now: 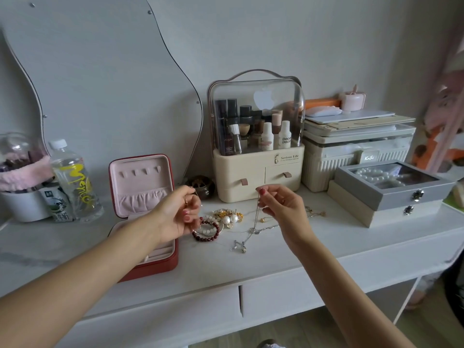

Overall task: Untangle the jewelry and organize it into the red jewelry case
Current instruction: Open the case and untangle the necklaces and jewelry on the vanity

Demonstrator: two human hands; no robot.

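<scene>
Risk, snagging: the silver chain necklace [254, 222] hangs from the right hand [281, 209] into the tangled jewelry pile [226, 223]; in my judgement a further lift would drag neighbouring pieces off the white dresser top [326, 247] or tighten the knot.
Risk, thin chain: a hard pull between the two hands could kink or break it.
Right hand grip: thumb and forefinger pinch the chain near its top, well above the pile.
Left hand [175, 212] grip: fingers curled and pinching what appears to be a fine strand; too thin to confirm.
Task items, location: pile lies on the dresser just right of the red jewelry case [173, 257], including a dark red bead bracelet [204, 236] and pearl pieces [231, 218].
Red jewelry case: open at near left, lid upright, pink lining; lid hooks bare, tray mostly hidden by the left forearm.
Cosmetics organizer [256, 151]: far centre, holds bottles.
Grey jewelry box [391, 187]: right, pearls visible under its window.
</scene>
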